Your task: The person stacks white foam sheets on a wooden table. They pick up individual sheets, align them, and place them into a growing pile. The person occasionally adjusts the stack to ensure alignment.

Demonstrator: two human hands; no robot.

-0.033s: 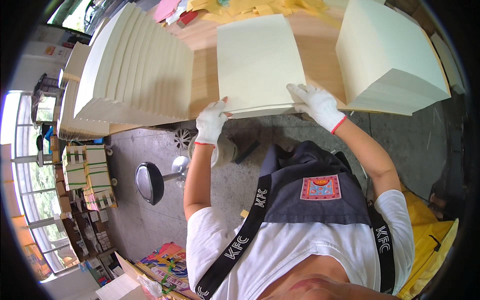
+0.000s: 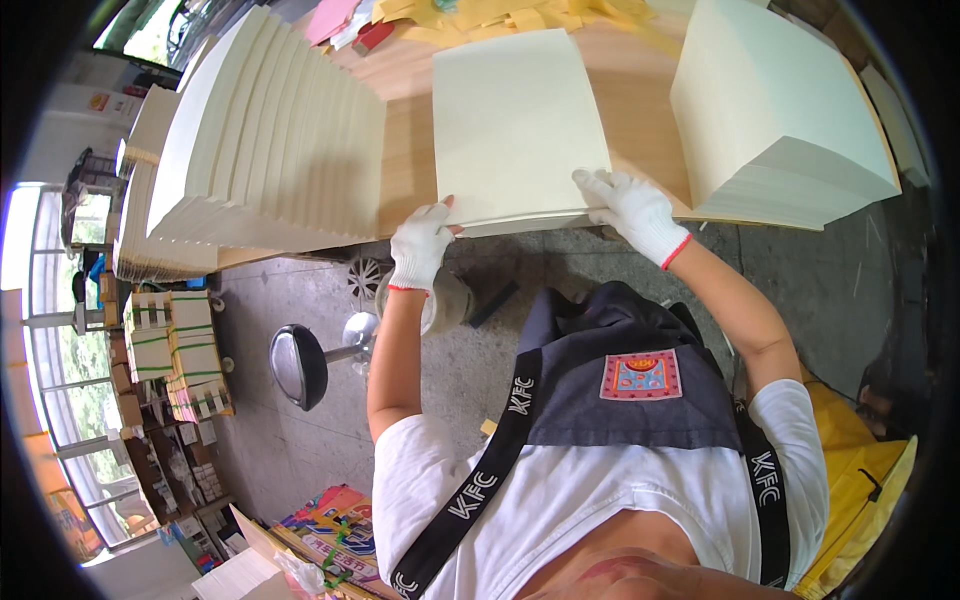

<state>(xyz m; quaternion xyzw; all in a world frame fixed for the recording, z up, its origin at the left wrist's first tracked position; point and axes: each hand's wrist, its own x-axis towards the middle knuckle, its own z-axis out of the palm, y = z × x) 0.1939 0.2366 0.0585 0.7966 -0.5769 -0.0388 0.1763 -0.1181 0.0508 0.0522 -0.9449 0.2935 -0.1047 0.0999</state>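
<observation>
A thin stack of off-white paper sheets lies flat on the wooden table, its near edge at the table's front. My left hand, in a white knit glove with a red cuff, grips the stack's near left corner with bare fingertips showing. At the near right corner, my gloved right hand closes on the edge, fingers lying partly on the top sheet. The undersides of both grips are hidden. Tall paper stacks stand on either side, a stepped left one and a right one.
Yellow paper scraps and a red object lie at the table's far side. Below the table edge are a round black-seated stool and a pale bucket. Strapped bundles stand at left, a yellow bag at lower right.
</observation>
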